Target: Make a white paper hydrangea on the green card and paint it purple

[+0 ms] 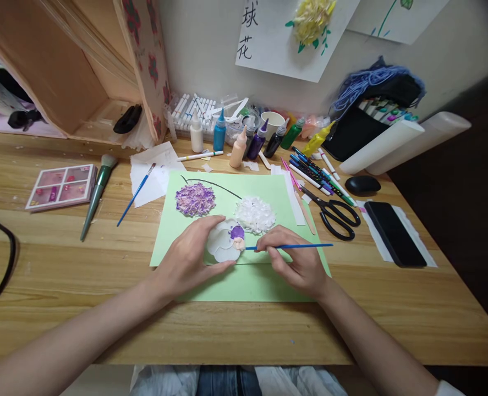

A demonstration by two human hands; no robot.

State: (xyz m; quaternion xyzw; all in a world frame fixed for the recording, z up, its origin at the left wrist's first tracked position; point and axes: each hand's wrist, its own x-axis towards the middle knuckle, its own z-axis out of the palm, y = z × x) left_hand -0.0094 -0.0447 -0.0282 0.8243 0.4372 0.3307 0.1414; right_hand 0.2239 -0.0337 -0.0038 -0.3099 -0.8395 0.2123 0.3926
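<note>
Head cam view: left hand (190, 256) is curled loosely around the white palette (221, 247), pinning it on the green paper (247, 286) just below the white paper flower (255, 214). Right hand (295, 263) pinches the thin blue brush (297, 246), with its tip at the purple paint (237, 231). I'd go light here: load only the tip, hold the palette flat, and keep the wrist clear of the flower.

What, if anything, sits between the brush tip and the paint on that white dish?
Nothing visible. The right hand holds the brush with its tip right at the paint, on the dish that the left hand grips on the green paper.
</note>
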